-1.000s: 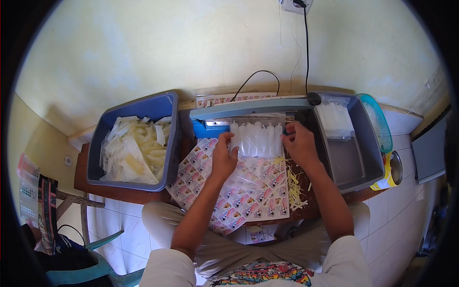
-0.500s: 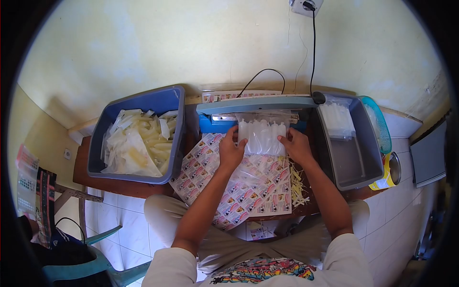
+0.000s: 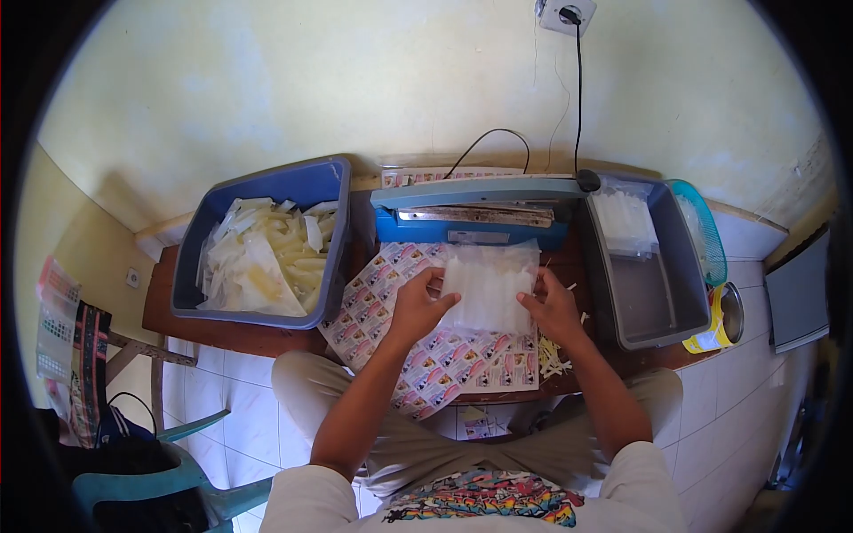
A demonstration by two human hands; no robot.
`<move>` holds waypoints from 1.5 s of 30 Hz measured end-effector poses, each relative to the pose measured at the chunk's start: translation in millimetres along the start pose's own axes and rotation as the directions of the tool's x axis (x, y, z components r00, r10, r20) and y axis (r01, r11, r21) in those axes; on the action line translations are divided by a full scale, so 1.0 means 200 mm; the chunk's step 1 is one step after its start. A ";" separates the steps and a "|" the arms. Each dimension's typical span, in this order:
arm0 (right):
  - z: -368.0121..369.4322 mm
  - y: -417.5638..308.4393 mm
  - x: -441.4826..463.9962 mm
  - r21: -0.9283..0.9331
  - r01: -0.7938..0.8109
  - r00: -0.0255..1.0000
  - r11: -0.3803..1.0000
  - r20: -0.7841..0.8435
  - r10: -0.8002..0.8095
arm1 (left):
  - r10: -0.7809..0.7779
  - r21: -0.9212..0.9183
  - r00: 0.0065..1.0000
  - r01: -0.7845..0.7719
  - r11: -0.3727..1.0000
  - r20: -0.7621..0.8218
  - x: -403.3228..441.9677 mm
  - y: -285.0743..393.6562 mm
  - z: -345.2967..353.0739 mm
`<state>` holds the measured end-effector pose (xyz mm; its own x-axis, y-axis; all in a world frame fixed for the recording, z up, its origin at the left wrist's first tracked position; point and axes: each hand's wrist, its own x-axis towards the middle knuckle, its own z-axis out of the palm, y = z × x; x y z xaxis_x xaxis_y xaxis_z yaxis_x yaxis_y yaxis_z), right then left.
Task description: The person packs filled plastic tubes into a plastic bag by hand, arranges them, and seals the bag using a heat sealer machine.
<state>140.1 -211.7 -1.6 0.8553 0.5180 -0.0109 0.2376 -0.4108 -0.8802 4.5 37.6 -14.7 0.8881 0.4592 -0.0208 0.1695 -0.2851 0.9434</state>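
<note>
A clear plastic bag filled with white tube-shaped pieces [image 3: 489, 289] is held between my two hands, over printed paper sheets. My left hand [image 3: 423, 305] grips its left edge, thumb on the front. On the opposite edge my right hand [image 3: 553, 306] pinches it in the same way. Just behind the bag stands a blue impulse sealer [image 3: 524, 233], its long grey arm [image 3: 480, 191] raised above the sealing bar. The printed sheets [image 3: 413, 360] with repeated pink labels lie beneath my hands. What exactly the white pieces are I cannot make out.
To the left, a blue-grey tub [image 3: 333, 289] holds many pale, yellowish filled plastic sleeves. At the right, a grey tub [image 3: 653, 333] contains filled clear bags [image 3: 625, 220]. Beside it are a turquoise basket [image 3: 711, 244] and a yellow can [image 3: 711, 338]. Pale strips [image 3: 553, 360] litter the table edge.
Both hands have drawn the bag back toward me, away from the sealer. Its top edge now lies in front of the sealer, whose sealing bar is uncovered.
</note>
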 end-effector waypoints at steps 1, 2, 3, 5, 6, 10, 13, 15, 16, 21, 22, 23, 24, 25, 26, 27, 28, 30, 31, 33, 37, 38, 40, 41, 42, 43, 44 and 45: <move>0.01 0.04 -0.02 0.024 -0.034 0.999 0.999 -0.013 0.035 | -0.033 0.028 0.999 0.032 0.999 0.019 -0.02 -0.01 0.01; 0.01 0.02 -0.03 0.030 -0.042 0.999 0.999 -0.010 0.043 | -0.041 0.033 0.999 0.040 0.999 0.024 -0.04 -0.02 0.01; 0.00 -0.01 -0.05 -0.071 -0.039 0.999 0.997 0.014 0.041 | -0.055 0.116 0.997 0.049 0.992 0.049 -0.06 -0.02 0.01; 0.00 -0.01 -0.06 -0.163 -0.045 0.998 0.986 0.039 0.052 | -0.080 0.206 0.993 0.062 0.977 0.082 -0.10 -0.02 0.01; 0.00 0.00 -0.06 -0.199 -0.052 0.994 0.979 0.081 0.069 | -0.039 0.279 0.998 0.023 0.960 0.052 -0.11 -0.02 0.02; -0.05 -0.03 -0.05 -0.223 -0.037 0.988 0.974 0.135 0.068 | -0.099 0.429 0.994 0.070 0.901 0.047 -0.11 0.02 0.01; -0.05 -0.04 -0.05 -0.402 -0.016 0.997 0.915 0.065 0.047 | 0.030 0.644 0.995 0.038 0.764 -0.094 -0.15 0.14 0.04; -0.03 -0.09 -0.08 -0.468 0.079 0.996 0.880 0.005 -0.087 | 0.176 0.624 0.984 -0.115 0.773 -0.036 -0.13 0.11 0.06; -0.01 -0.11 -0.10 -0.536 0.170 0.973 0.827 -0.044 -0.229 | 0.323 0.595 0.946 -0.267 0.758 0.012 -0.13 0.09 0.08; 0.16 0.03 -0.11 -0.473 0.414 0.909 0.778 0.162 -0.385 | 0.472 0.612 0.864 -0.473 0.634 0.179 -0.15 -0.03 0.29; 0.19 0.06 -0.12 -0.522 0.463 0.884 0.716 0.212 -0.417 | 0.443 0.624 0.873 -0.466 0.627 0.206 -0.16 -0.05 0.32; 0.20 0.07 -0.13 -0.521 0.461 0.885 0.718 0.212 -0.414 | 0.420 0.648 0.881 -0.452 0.612 0.218 -0.16 -0.06 0.33; 0.20 0.09 -0.14 -0.553 0.426 0.903 0.716 0.219 -0.368 | 0.416 0.648 0.882 -0.451 0.614 0.220 -0.16 -0.08 0.33; 0.21 0.10 -0.14 -0.585 0.392 0.919 0.710 0.224 -0.323 | 0.405 0.678 0.890 -0.432 0.595 0.211 -0.17 -0.09 0.33; 0.21 0.09 -0.14 -0.583 0.393 0.919 0.711 0.226 -0.322 | 0.395 0.707 0.896 -0.412 0.575 0.202 -0.17 -0.09 0.33; 0.20 0.07 -0.14 -0.599 0.371 0.929 0.710 0.233 -0.289 | 0.392 0.708 0.897 -0.410 0.575 0.201 -0.17 -0.08 0.32; 0.19 0.06 -0.14 -0.615 0.350 0.937 0.706 0.239 -0.255 | 0.387 0.700 0.902 -0.403 0.589 0.193 -0.17 -0.08 0.31; 0.19 0.07 -0.14 -0.616 0.347 0.938 0.707 0.235 -0.256 | 0.379 0.692 0.907 -0.394 0.605 0.184 -0.17 -0.09 0.31; 0.19 0.07 -0.15 -0.618 0.344 0.939 0.708 0.228 -0.257 | 0.384 0.694 0.906 -0.391 0.605 0.177 -0.17 -0.09 0.31; 0.18 0.07 -0.14 -0.620 0.340 0.940 0.707 0.238 -0.242 | 0.390 0.695 0.905 -0.391 0.604 0.170 -0.17 -0.09 0.31; 0.15 0.04 -0.13 -0.591 0.353 0.935 0.726 0.243 -0.257 | 0.379 0.708 0.910 -0.378 0.596 0.167 -0.15 -0.09 0.28; 0.14 0.06 -0.11 -0.592 0.352 0.936 0.725 0.242 -0.256 | 0.366 0.719 0.917 -0.362 0.593 0.159 -0.14 -0.09 0.27; 0.13 0.13 -0.05 -0.420 0.411 0.911 0.809 0.164 -0.378 | 0.421 0.685 0.903 -0.358 0.635 0.081 -0.08 -0.17 0.25; 0.13 0.14 -0.03 -0.421 0.411 0.911 0.809 0.163 -0.378 | 0.472 0.651 0.882 -0.357 0.670 -0.001 -0.05 -0.16 0.23; 0.13 0.14 -0.01 -0.442 0.397 0.909 0.804 0.071 -0.410 | 0.474 0.652 0.881 -0.358 0.668 -0.002 -0.04 -0.14 0.22; 0.13 0.15 0.00 -0.461 0.382 0.898 0.801 -0.020 -0.440 | 0.459 0.646 0.887 -0.319 0.694 -0.056 -0.03 -0.13 0.21; 0.13 0.17 0.02 -0.460 0.382 0.898 0.802 -0.022 -0.440 | 0.442 0.636 0.890 -0.280 0.719 -0.108 -0.03 -0.12 0.20; 0.13 0.18 0.04 -0.498 0.353 0.903 0.792 -0.039 -0.428 | 0.443 0.637 0.890 -0.281 0.718 -0.106 -0.02 -0.11 0.19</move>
<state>144.1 -202.9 -46.3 0.6889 0.6141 0.3851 0.7196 -0.5156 -0.4651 13.8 10.3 -48.9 0.8203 0.3720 0.4344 0.1444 -0.8696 0.4722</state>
